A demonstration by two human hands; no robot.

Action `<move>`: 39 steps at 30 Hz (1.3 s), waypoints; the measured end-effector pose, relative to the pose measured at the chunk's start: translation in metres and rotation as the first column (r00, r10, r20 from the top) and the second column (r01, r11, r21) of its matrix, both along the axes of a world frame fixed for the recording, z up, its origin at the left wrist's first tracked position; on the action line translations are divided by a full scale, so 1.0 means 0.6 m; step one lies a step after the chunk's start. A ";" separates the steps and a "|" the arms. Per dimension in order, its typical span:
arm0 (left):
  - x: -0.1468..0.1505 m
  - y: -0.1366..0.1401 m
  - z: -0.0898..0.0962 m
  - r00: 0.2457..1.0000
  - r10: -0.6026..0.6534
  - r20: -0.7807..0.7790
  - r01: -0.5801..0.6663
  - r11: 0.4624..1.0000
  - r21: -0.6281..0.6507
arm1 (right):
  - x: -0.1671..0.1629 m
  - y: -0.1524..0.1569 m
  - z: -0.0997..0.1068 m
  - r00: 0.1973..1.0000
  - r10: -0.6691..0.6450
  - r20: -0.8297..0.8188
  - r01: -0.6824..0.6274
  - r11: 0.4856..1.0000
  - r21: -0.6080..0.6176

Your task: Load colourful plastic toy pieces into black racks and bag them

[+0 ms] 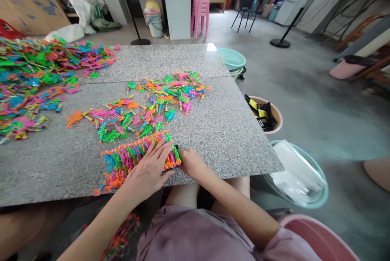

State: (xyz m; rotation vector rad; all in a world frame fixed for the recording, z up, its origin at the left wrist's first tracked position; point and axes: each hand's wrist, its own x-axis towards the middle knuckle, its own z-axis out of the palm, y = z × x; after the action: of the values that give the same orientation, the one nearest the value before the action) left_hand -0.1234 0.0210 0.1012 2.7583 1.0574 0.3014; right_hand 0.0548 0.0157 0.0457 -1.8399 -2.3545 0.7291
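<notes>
A tightly packed row of small plastic toys [126, 163] in orange, pink, green and blue lies near the table's front edge. My left hand [150, 165] rests over its right part with the fingers stretched out together and the palm down. At the row's right end, my right hand [191, 163] is closed, its fingers curled. A bit of black shows beside those fingers and under the row; what they grip is hidden. Behind the row, loose toys of the same kind [178, 94] are scattered across the speckled grey table [225, 131].
A big heap of toys [39, 62] covers the table's far left. Beyond the right edge stand a peach basin [279, 121] with black holders, a teal basin [324, 188] with clear plastic bags, and a pink tub [323, 232]. Another person's leg [378, 171] shows at far right.
</notes>
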 end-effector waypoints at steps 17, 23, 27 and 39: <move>-0.022 -0.010 0.011 0.995 -0.066 -0.078 0.063 0.997 -0.037 | 0.076 0.218 0.013 0.979 -0.108 0.174 0.063 0.968 0.243; -0.031 -0.023 0.020 0.983 -0.124 -0.133 0.117 0.991 -0.058 | 0.012 0.167 0.007 0.964 0.088 0.252 -0.149 0.961 0.232; -0.026 -0.020 0.021 0.986 -0.117 -0.120 0.110 0.992 -0.067 | 0.050 0.231 0.009 0.937 0.103 0.334 -0.227 0.906 0.357; -0.020 -0.020 0.029 0.990 -0.109 -0.093 0.104 0.993 -0.053 | 0.153 0.258 -0.048 0.944 0.267 -0.194 -0.188 0.919 0.348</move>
State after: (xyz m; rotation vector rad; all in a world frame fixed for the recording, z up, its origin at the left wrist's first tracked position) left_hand -0.1354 0.0088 0.1186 2.7985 0.9207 0.1284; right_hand 0.1464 0.1706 0.0168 -1.2839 -2.3796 0.5045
